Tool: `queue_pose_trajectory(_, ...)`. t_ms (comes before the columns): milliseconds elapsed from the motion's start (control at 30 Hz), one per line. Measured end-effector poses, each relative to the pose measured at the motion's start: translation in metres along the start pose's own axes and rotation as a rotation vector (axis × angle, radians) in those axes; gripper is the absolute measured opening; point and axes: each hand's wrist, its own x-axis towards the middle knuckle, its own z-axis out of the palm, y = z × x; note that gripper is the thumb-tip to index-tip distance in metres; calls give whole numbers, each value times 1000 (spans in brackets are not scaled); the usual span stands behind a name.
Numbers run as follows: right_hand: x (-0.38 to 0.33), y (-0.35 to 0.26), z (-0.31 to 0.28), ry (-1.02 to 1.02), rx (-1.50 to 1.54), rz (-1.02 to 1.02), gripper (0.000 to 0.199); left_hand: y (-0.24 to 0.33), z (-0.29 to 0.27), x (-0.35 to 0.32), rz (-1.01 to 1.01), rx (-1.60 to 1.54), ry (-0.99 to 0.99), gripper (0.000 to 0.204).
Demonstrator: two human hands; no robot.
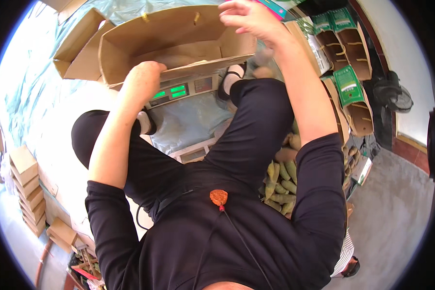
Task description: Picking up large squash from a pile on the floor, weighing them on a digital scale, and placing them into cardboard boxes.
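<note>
by one scale (200,85), one open cardboard box (123,48), left hand (146,77), fingers clamped on box edge, right hand (257,21), fingers apart

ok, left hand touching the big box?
Touching: the head view shows the left hand curled over the near rim of the big box.

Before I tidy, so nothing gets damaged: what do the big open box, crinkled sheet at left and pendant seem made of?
Big open box: likely cardboard, matte; plain brown, with folded creases. Crinkled sheet: probably thin plastic, slightly shiny; bright wrinkles. Pendant: orange, uneven surface; wood, stone or resin, unclear.
</note>
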Motion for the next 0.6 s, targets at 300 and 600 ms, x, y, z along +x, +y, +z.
queue_pose_trajectory(300,-119,166,-56,431,12,304,39,10,-1,2,16,-16,24,28)
queue_pose_trajectory(600,-242,367,52,484,-27,759,43,17,-4,-1,-40,40,9,28)
